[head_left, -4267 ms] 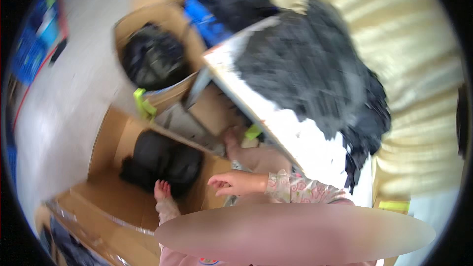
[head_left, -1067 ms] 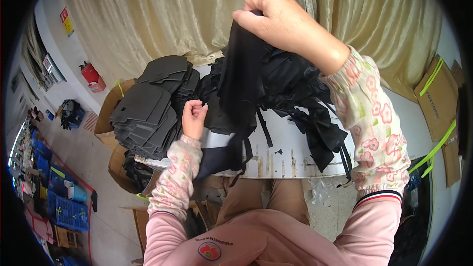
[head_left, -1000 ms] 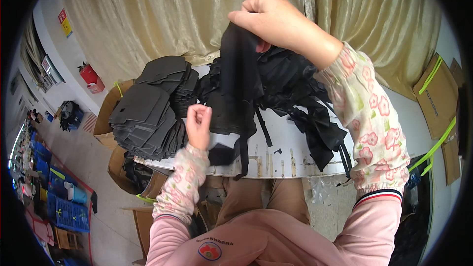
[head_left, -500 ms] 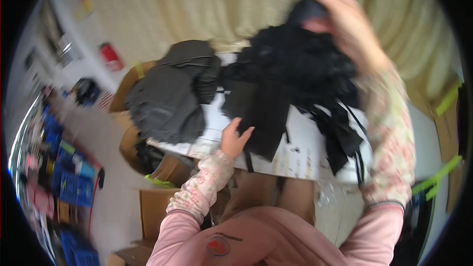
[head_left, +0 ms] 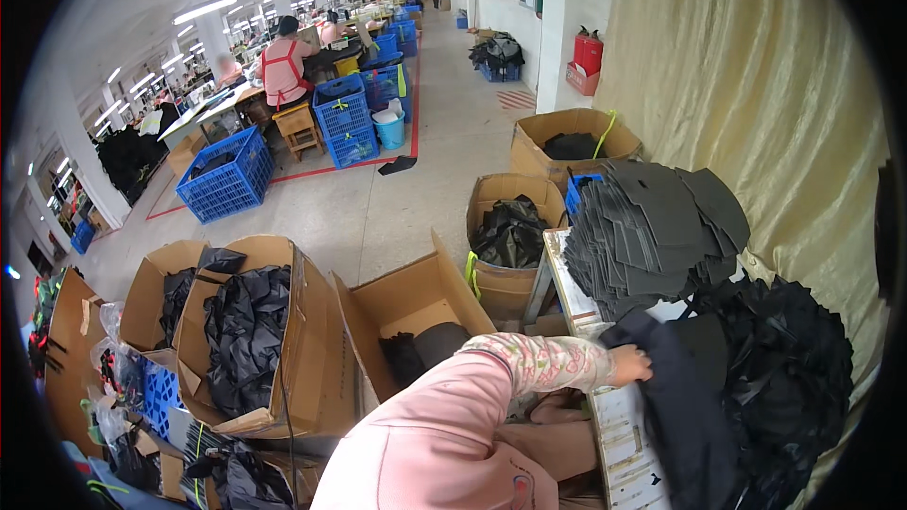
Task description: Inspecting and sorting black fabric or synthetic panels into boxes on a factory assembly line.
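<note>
The view has swung left since half a second ago, off the raised right hand and onto a factory floor of cardboard boxes (head_left: pixel 283 340). The left hand (head_left: pixel 631 365) now rests at the desk's (head_left: pixel 619 425) left edge, fingers (head_left: pixel 642 356) curled onto a black fabric piece (head_left: pixel 690 406) lying there. A stack of grey cut pieces (head_left: pixel 652 231) sits at the far end.

The single head camera looks down and to the person's left, close over the work table (head_left: pixel 619 420) at the lower right, with the long factory floor (head_left: pixel 378 208) stretching far behind.
</note>
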